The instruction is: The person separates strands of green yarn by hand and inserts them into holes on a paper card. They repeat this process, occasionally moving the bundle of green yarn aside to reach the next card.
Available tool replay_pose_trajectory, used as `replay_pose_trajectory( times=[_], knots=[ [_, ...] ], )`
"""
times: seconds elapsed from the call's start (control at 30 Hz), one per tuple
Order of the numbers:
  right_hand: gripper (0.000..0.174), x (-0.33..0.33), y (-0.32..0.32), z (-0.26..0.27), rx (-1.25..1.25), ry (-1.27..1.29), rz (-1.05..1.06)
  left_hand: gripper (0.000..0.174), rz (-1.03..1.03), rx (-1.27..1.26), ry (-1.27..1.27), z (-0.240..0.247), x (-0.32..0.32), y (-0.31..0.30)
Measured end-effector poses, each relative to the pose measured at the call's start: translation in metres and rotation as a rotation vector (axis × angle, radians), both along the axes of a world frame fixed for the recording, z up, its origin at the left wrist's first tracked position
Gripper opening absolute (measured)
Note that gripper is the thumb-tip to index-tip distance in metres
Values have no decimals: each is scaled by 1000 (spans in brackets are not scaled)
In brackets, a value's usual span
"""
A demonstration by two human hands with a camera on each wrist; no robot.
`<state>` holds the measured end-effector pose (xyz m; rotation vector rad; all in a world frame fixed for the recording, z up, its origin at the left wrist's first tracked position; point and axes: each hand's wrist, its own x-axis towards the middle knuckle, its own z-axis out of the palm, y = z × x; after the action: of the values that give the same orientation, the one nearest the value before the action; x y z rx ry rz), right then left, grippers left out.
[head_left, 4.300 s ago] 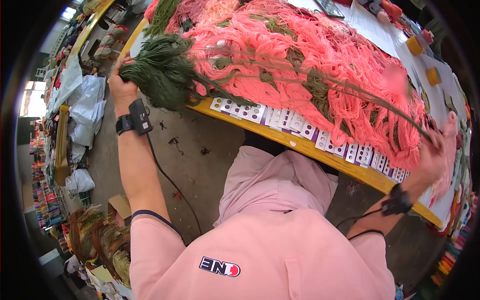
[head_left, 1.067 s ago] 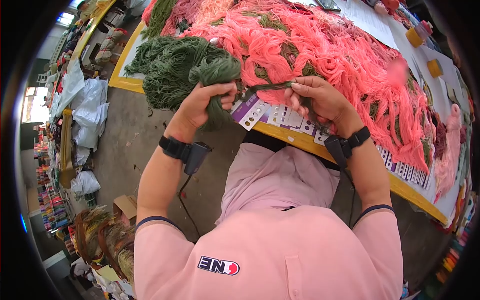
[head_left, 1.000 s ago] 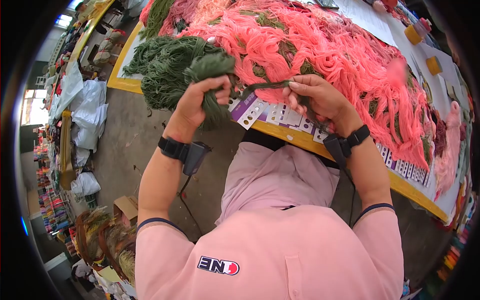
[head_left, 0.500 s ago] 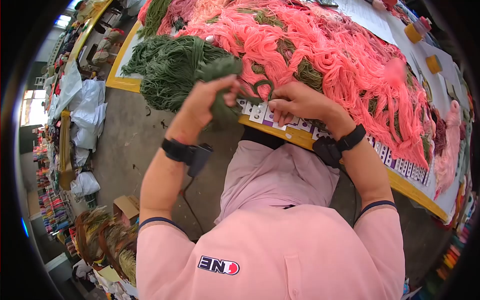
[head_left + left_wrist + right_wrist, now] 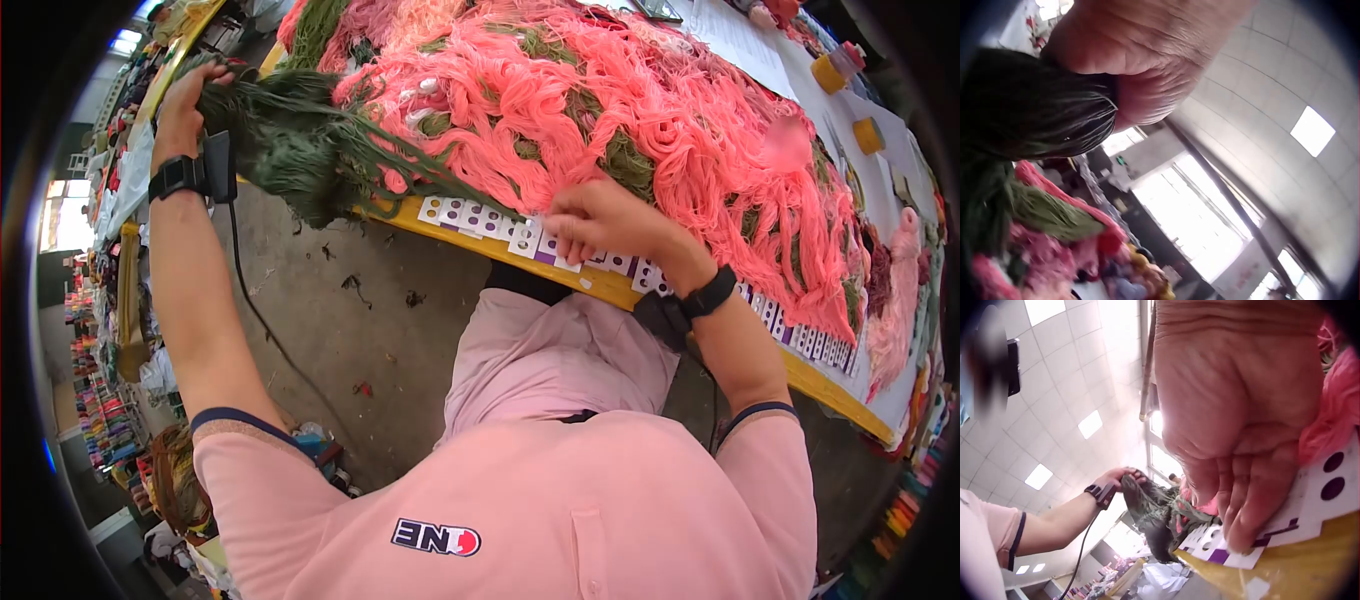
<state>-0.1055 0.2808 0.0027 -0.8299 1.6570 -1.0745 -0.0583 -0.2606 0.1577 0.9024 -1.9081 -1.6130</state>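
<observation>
Out at the upper left, my left hand (image 5: 188,95) grips a thick hank of dark green yarn (image 5: 290,140), which hangs blurred over the table's corner. In the left wrist view the hank (image 5: 1035,106) bunches against the palm. From it, long green strands trail rightward over the coral-pink yarn (image 5: 540,70), ending close to my right fingertips. My right hand (image 5: 605,220) rests low over the table's front edge with loosely bent fingers, right beside the punched white-and-purple cards (image 5: 480,215); in the right wrist view its fingers touch the cards and show no yarn between them.
The table's yellow edge (image 5: 600,285) runs diagonally before the body. Olive-green skeins (image 5: 625,155) lie among the pink yarn. At the right are paper sheets (image 5: 745,50), tape rolls (image 5: 868,135) and a pale pink skein (image 5: 895,300). Yarn scraps (image 5: 355,290) litter the floor.
My left hand has swung far up and left, drawing the green hank with it and stretching the strands out. The right hand has shifted slightly right and stays near the cards.
</observation>
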Motion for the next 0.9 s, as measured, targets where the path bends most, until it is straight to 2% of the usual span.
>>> replay_pose_trajectory(
  times=[0.07, 0.1, 0.13, 0.17, 0.2, 0.23, 0.27, 0.3, 0.33, 0.37, 0.4, 0.53, 0.83, 0.9],
  knots=[
    [22, 26, -3, 15, -157, 539, -11, 22, -270, -156, -73, 12, -9, 54],
    [23, 40, -7, 19, -235, 797, -13, 22, -296, -82, -61, 3, -9, 95],
    [24, 49, -11, 16, -231, 866, -41, 19, -357, -85, -100, -2, -3, 147],
    [25, 56, -16, 11, -228, 937, -70, 18, -426, 25, -182, -27, 1, 171],
    [27, 58, -20, 6, -230, 1018, -104, 18, -510, -50, -128, -57, 9, 198],
    [25, 56, -21, -1, -225, 1083, -127, 15, -568, 106, -154, -68, 22, 241],
    [25, 53, -19, 0, -246, 1100, -134, 17, -615, 134, -289, -85, 31, 262],
    [24, 53, -16, 1, -263, 1115, -137, 17, -590, 126, -327, -99, 43, 289],
    [24, 55, -13, 1, -280, 1122, -134, 15, -662, 126, -350, -124, 53, 296],
    [23, 56, -12, 1, -289, 1126, -144, 14, -658, 93, -314, -134, 61, 308],
    [23, 56, -13, 0, -302, 1131, -151, 13, -641, 49, -412, -134, 65, 316],
    [19, 60, -14, -10, -295, 1090, -192, 19, -596, -193, -380, -163, 76, 325],
    [22, 59, -16, -19, -357, 857, -256, 23, -546, -332, -377, -165, 79, 334],
    [20, 60, -15, -15, -345, 894, -249, 24, -544, -386, -386, -162, 78, 334]
  ],
)
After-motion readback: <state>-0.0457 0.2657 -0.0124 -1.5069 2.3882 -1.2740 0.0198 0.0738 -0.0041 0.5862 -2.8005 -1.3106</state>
